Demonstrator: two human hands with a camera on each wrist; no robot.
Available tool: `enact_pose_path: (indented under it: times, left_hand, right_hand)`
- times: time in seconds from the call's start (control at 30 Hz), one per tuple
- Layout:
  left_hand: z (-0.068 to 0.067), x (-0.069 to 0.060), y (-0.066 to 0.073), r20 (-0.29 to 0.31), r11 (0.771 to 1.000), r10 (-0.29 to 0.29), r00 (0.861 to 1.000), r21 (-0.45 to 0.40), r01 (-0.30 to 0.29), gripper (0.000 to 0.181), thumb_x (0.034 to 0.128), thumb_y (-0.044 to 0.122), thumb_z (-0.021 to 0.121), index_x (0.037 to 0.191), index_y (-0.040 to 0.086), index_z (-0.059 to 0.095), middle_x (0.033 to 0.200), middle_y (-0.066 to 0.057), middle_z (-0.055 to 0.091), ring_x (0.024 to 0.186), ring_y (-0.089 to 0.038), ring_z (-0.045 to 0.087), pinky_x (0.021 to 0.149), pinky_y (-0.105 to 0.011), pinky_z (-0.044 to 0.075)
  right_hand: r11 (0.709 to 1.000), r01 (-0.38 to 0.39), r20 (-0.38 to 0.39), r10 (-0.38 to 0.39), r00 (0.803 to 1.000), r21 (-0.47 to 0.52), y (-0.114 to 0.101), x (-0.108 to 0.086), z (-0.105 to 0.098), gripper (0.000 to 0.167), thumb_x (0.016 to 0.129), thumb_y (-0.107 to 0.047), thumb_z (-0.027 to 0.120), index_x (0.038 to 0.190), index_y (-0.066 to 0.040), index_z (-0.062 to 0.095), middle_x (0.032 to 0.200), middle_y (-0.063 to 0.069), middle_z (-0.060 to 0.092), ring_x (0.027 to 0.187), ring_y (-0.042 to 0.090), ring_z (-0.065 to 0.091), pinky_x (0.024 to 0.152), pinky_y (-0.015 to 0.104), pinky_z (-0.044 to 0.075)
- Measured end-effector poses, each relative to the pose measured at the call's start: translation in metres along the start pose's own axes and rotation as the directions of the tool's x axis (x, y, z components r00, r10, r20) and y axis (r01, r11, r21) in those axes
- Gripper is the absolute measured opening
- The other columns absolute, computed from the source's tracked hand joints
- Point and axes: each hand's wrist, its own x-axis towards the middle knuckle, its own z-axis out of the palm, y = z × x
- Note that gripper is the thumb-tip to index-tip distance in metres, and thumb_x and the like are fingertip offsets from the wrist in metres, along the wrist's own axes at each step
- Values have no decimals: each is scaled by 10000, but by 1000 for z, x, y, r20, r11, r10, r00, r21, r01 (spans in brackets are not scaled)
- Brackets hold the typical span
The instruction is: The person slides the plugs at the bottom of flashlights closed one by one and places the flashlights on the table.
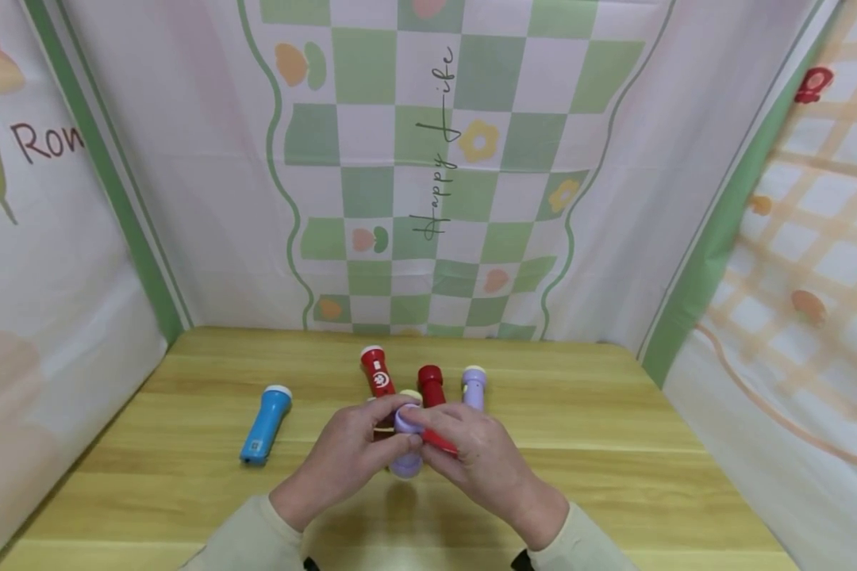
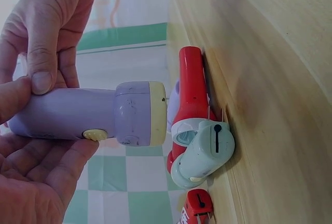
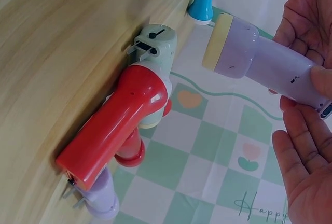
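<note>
Both hands hold a lilac flashlight [image 2: 72, 107] with a cream rim, its head pointing down, above the table. My left hand [image 1: 343, 452] supports it with fingers underneath and the thumb against the body near the tail. From the other side, my right hand [image 1: 482, 452] pinches the body near the tail. The flashlight's cream button [image 2: 95, 135] faces the left wrist camera. A dark slot [image 3: 326, 111] shows at its tail in the right wrist view. Beyond it, a red flashlight [image 3: 111, 123] and a mint flashlight [image 2: 207, 151] lie close together.
On the wooden table [image 1: 186, 507], a blue flashlight [image 1: 266, 424] lies off to the left. Behind the hands are a red flashlight with a white print [image 1: 377, 371], a darker red one [image 1: 432, 383] and another lilac one [image 1: 474, 387]. Patterned curtains [image 1: 428, 159] enclose the table.
</note>
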Motion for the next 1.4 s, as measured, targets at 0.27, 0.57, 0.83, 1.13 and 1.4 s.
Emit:
enact_pose_path:
  times: [0.27, 0.57, 0.83, 1.13, 1.4]
  left_hand:
    - [0, -1, 1, -6, 1000, -2, 1000, -16, 2, 347, 982, 222, 737, 1317, 153, 672, 1221, -8, 740, 1103, -177, 721, 868, -278, 616]
    - [-2, 0, 2, -5, 1000, -19, 1000, 10, 19, 421, 985, 230, 717, 1373, 88, 639, 1221, -30, 740, 1074, -160, 723, 876, -291, 618]
    - [-4, 0, 2, -29, 999, 1, 1000, 50, 0, 395, 978, 245, 745, 1333, 101, 648, 1198, -23, 741, 1036, -150, 732, 887, -262, 609]
    - [-11, -2, -2, -61, 995, -53, 997, 86, 58, 393, 977, 229, 740, 1335, 103, 637, 1182, -31, 731, 1067, -170, 716, 902, -286, 609]
    - [-18, -4, -6, -99, 983, -86, 991, 152, 100, 382, 981, 227, 743, 1337, 158, 623, 1230, -18, 714, 1130, -210, 698, 969, -434, 594]
  right_hand:
    - [999, -17, 17, 17, 1000, -27, -2, 2, 0, 570, 934, -220, 803, 1458, -134, 598, 1169, 11, 748, 1019, 131, 725, 840, 269, 611]
    - [991, -120, 92, 126, 988, -63, -5, 8, -4, 703, 849, -177, 878, 1469, -78, 561, 1263, 45, 730, 1096, 133, 709, 907, 303, 607]
    - [990, -111, 76, 118, 990, -93, -2, 8, -4, 755, 830, -217, 895, 1487, -85, 546, 1214, 47, 746, 986, 146, 699, 816, 305, 617]
    - [984, -143, 65, 150, 986, -106, 5, 4, -7, 538, 1005, -261, 709, 1479, -56, 555, 1330, 77, 710, 1130, 204, 689, 901, 369, 610]
    - [972, -197, 58, 205, 977, -127, 14, 2, -13, 442, 1026, -176, 647, 1445, -48, 583, 1361, 97, 685, 1239, 272, 657, 1007, 468, 573]
